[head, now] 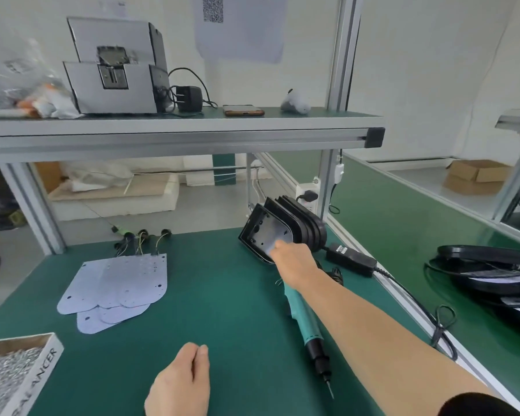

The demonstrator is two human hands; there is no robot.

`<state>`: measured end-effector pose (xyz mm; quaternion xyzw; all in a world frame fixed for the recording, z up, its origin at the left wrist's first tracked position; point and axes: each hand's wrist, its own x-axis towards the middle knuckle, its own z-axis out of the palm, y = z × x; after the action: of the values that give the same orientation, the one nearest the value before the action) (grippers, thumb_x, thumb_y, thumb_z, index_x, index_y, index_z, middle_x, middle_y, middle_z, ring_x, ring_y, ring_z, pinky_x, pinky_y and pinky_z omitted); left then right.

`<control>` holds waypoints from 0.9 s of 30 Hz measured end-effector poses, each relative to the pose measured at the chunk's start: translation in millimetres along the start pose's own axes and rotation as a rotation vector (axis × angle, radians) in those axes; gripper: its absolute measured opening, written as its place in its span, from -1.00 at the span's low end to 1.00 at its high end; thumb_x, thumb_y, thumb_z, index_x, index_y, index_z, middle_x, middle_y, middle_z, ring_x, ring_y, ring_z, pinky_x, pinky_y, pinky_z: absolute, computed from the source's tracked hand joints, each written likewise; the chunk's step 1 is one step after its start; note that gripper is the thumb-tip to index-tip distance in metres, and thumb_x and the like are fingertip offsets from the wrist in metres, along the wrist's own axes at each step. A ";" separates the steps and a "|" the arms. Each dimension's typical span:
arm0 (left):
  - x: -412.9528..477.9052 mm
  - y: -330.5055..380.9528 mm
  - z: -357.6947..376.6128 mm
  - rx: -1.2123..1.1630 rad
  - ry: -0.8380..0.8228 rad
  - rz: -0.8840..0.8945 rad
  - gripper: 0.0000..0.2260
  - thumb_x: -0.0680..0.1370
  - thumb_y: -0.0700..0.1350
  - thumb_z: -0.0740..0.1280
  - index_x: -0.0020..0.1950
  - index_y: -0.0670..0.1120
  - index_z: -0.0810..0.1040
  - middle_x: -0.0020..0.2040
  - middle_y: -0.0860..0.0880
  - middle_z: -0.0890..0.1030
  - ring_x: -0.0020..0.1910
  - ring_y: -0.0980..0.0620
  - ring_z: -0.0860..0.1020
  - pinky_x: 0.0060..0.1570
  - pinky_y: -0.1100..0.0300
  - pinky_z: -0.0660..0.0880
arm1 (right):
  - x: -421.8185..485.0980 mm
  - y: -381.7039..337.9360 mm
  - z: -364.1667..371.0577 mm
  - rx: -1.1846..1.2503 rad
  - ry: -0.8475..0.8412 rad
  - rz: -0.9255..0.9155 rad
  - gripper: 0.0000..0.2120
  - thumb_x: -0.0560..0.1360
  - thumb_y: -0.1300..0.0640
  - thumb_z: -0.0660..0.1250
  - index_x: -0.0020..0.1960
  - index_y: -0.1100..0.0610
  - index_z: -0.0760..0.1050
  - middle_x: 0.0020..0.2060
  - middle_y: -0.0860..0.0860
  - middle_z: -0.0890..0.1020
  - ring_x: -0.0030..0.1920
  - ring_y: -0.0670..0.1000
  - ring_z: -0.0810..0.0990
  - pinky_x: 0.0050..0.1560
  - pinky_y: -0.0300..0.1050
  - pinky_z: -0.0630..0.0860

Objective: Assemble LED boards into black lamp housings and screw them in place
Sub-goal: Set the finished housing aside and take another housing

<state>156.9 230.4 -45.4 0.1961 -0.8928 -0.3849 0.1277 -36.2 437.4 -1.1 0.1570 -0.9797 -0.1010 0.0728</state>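
Housing (260,232) stands gripped by the right hand (294,259).

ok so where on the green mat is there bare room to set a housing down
Widest bare patch: mid mat, between the boards on the left and the screwdriver on the right, back to the housings. Smaller one between screw box and left hand. Crowded: right edge, with screwdriver, power brick, cables.

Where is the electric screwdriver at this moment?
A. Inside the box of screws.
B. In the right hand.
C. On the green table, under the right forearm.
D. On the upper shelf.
C: the electric screwdriver lies flat on the green table, beneath the right forearm, and no hand holds it.
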 end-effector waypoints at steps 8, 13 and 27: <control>3.2 -9.7 3.2 0.035 -0.004 0.027 -0.71 0.64 0.10 0.16 -0.21 -0.01 0.39 -0.38 -0.02 0.54 -0.26 -0.06 0.53 -0.26 0.14 0.43 | 0.9 -1.7 -1.3 -0.066 0.072 -0.066 -0.75 0.42 0.42 0.34 0.04 0.19 0.46 0.00 0.11 0.49 -0.07 0.13 0.56 -0.28 -0.05 0.29; 4.1 -12.1 4.5 0.025 -0.017 0.038 -0.71 0.65 0.09 0.15 -0.20 -0.02 0.40 -0.37 -0.02 0.55 -0.23 -0.08 0.54 -0.27 0.13 0.40 | -23.6 -34.8 -21.1 0.095 0.180 -0.074 -0.75 0.43 0.42 0.30 0.03 0.17 0.40 0.01 0.11 0.49 -0.07 0.13 0.50 -0.27 -0.04 0.24; 17.6 -13.8 -9.7 -0.505 -0.063 -0.139 -0.71 0.61 -0.11 0.24 -0.30 -0.16 0.45 -0.49 0.09 0.28 -0.47 0.09 0.20 -0.39 0.15 0.21 | -162.5 -145.7 -25.1 0.359 0.312 -0.128 -0.68 0.21 0.18 0.63 -0.23 0.06 0.49 -0.31 -0.06 0.49 -0.47 -0.01 0.48 -0.52 -0.18 0.20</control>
<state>148.3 207.7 -47.7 0.2067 -0.7565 -0.6091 0.1182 163.6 349.8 -26.9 0.2428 -0.9470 0.0958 0.1875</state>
